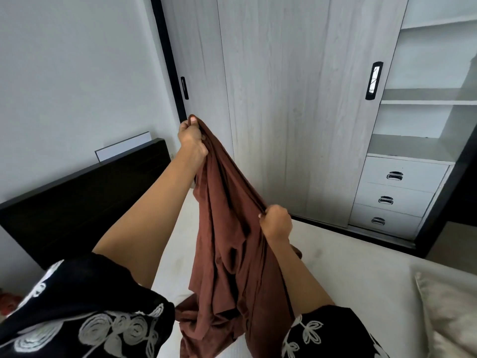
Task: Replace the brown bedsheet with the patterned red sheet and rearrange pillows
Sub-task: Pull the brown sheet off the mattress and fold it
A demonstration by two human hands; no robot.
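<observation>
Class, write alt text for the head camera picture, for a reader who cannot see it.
Two hands hold up a bunched brown bedsheet above a bare white mattress: the left hand grips it high, the right hand lower. Behind stand a dark headboard and a pale wardrobe.

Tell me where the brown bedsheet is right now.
In the head view, the brown bedsheet hangs mid-frame above the bare mattress, gripped by the left hand up high and the right hand lower.
</observation>
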